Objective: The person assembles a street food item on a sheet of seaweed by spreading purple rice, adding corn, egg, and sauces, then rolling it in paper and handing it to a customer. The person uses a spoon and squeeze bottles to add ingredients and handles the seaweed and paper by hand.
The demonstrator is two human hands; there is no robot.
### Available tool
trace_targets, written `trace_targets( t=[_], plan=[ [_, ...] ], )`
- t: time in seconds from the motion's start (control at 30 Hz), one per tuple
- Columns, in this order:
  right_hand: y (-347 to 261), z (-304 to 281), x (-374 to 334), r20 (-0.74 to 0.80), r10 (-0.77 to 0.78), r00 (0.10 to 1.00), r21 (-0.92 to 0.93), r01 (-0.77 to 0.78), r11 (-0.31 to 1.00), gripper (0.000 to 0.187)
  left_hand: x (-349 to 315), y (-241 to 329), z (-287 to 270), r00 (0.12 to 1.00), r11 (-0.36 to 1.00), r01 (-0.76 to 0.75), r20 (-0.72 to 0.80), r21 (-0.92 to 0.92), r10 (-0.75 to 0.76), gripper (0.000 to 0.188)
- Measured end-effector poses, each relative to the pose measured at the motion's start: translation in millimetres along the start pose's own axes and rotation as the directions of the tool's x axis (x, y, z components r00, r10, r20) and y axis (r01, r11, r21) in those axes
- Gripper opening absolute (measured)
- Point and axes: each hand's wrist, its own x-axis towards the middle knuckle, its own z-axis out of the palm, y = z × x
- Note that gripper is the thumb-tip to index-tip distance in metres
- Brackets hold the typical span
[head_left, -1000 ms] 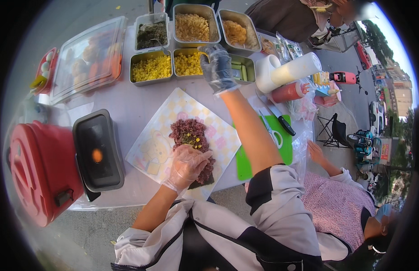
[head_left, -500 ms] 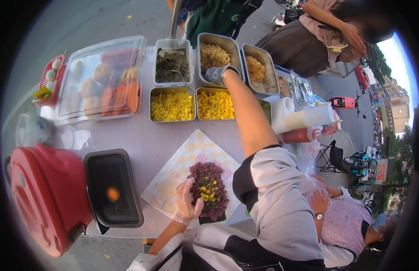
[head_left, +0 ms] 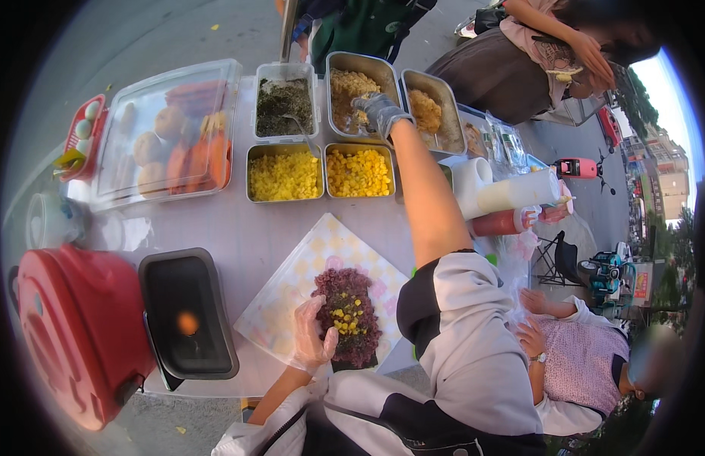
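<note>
My left hand (head_left: 313, 334), in a clear plastic glove, rests at the left edge of a flattened bed of purple rice (head_left: 368, 285). Its thumb stands apart from the curved fingers. Dark flakes and yellow corn kernels (head_left: 347, 313) lie on the rice, over a dark sheet and checked paper (head_left: 280, 308). At the far side, my right hand (head_left: 383, 114), in a grey glove, is over a metal tray (head_left: 341, 59) of tan crumbly food (head_left: 349, 82). Its fingers are bent inward with tan bits between them.
Nearby stand a corn tray (head_left: 358, 171), a chopped yellow food tray (head_left: 284, 177), a dark flake tub (head_left: 284, 102) and a shredded food tray (head_left: 426, 112). Left are a lidded clear box (head_left: 166, 137), red bucket (head_left: 82, 334) and black tray (head_left: 189, 315). Bottles (head_left: 520, 194) and other people stand right.
My right hand has risen out of the tan food and turned, its fingers now showing with bits in them. My left hand stays beside the rice.
</note>
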Motion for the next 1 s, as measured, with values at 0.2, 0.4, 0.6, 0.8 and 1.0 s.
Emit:
trace_targets(
  t=[0.2,0.4,0.6,0.8,1.0],
  plan=[
    [0.2,-13.5,-111.1,-0.124,-0.030,0.992,0.589,0.097,0.802,0.036,-0.9,-6.4,4.1,1.000,0.999,-0.012,0.010,0.032,0.012,0.057],
    [70.8,65.2,-261.7,0.169,0.000,0.986,0.697,-0.119,0.707,0.013,-4.6,4.9,-3.3,0.982,0.978,0.187,0.039,-0.094,-0.184,0.064],
    [134.0,153.2,-319.5,-0.124,-0.314,0.941,-0.116,0.300,0.947,0.028,-10.9,21.1,6.0,0.976,0.969,0.190,0.141,-0.156,-0.169,0.068],
    [148.7,167.3,-383.5,-0.007,-0.438,0.899,-0.229,0.425,0.876,0.053,-15.4,22.4,16.7,0.979,0.979,0.160,0.143,-0.123,-0.142,0.073],
    [126.4,140.1,-396.7,-0.018,-0.452,0.892,-0.213,0.439,0.873,0.033,-8.9,42.9,21.2,0.976,0.980,0.189,0.123,-0.068,-0.179,0.070]
  ],
)
